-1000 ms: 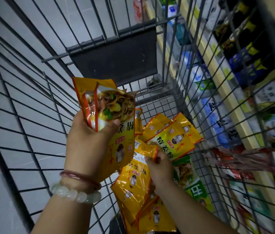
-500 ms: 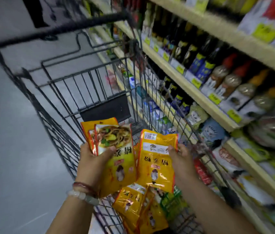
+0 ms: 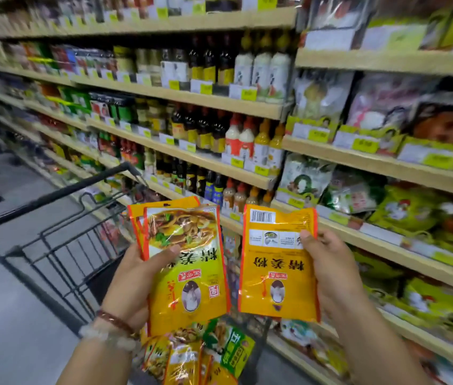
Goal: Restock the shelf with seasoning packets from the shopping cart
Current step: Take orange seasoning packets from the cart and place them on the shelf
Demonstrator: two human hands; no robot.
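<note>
Seasoning packets [image 3: 185, 262] sit stacked in the left hand [image 3: 133, 287], thumb pinching them; the right hand [image 3: 330, 268] grips another packet [image 3: 278, 262] by its edge, raised toward the shelf [image 3: 358, 240], likely for placing. More remain in the cart [image 3: 61, 245].

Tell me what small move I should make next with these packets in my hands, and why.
Probably carry the right hand and its yellow packet toward the shelf on your right. Both hands already hold packets lifted clear of the cart; the left hand grips two stacked packets, so the single one is easier to place first.
</note>
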